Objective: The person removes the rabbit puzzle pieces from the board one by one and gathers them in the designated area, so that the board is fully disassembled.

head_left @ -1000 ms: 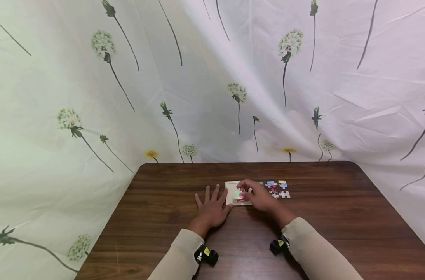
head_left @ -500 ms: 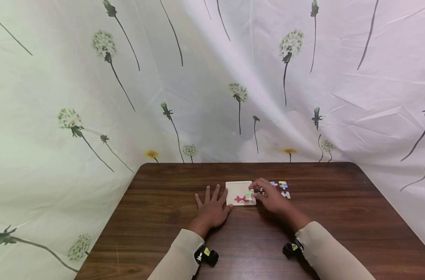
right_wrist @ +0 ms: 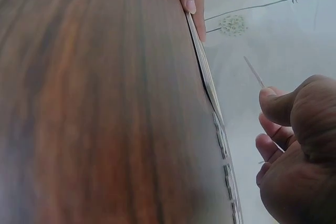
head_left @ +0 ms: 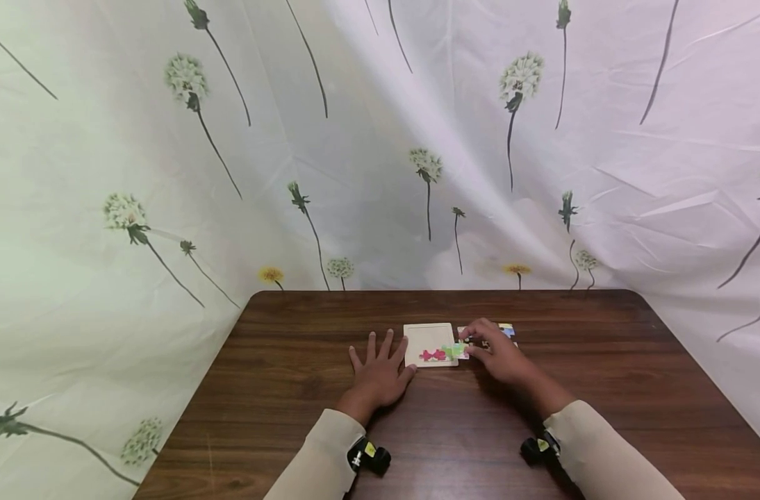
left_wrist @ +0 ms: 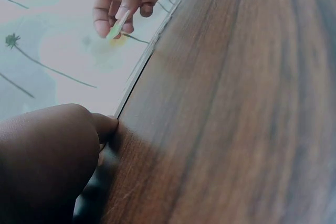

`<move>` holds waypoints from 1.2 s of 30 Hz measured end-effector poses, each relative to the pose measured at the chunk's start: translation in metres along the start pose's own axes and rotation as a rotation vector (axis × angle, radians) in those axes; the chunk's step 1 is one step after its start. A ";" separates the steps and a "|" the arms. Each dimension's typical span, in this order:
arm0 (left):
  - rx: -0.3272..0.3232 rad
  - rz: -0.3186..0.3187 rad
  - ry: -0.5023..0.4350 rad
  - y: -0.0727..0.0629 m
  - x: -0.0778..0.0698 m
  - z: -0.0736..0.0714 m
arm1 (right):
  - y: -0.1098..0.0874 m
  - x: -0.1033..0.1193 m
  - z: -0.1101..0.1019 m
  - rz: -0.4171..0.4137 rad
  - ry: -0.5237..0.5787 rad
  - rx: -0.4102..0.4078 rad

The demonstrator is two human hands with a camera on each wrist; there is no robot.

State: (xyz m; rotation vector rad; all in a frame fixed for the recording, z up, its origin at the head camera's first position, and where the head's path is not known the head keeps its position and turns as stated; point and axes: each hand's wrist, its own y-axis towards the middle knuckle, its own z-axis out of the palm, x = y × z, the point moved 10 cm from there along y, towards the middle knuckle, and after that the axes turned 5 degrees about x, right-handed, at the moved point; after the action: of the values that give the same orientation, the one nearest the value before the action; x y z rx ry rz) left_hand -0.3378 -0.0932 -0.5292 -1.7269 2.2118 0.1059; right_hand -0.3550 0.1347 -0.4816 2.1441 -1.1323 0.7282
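In the head view a shallow, pale square puzzle tray (head_left: 426,337) lies near the middle of the table, with pink-red puzzle pieces (head_left: 431,355) along its near side. My left hand (head_left: 380,375) lies with spread fingers on the table, thumb and fingertip at the tray's left edge. My right hand (head_left: 499,354), beyond the tray's right edge, pinches a light green jigsaw piece (head_left: 460,349) between thumb and fingers. Both wrist views show this jigsaw piece (left_wrist: 118,27) (right_wrist: 253,72) held above the tabletop. Part of the tray's near right corner is hidden behind it.
Loose jigsaw pieces (head_left: 507,329) lie on the table to the right of the tray, several of them partly covered by my right hand. The brown wooden table (head_left: 330,312) ends at a flower-printed cloth (head_left: 367,208) behind it.
My right hand has moved right with the green piece, from over the tray to past its right edge. The pink-red pieces in the tray have come into view. My left hand has stayed put.
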 end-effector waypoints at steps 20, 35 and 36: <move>0.003 0.001 -0.002 0.001 0.002 0.003 | -0.010 -0.013 -0.009 0.051 -0.055 0.005; -0.004 0.011 -0.004 0.001 0.001 0.001 | -0.015 -0.017 -0.003 0.039 -0.158 0.047; -0.006 0.013 -0.006 0.000 0.000 0.001 | -0.015 -0.017 -0.003 0.036 -0.160 0.046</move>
State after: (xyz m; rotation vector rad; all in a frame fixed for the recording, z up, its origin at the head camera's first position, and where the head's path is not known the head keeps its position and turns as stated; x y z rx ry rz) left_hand -0.3380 -0.0933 -0.5300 -1.7139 2.2209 0.1202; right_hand -0.3505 0.1526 -0.4954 2.2589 -1.2504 0.6132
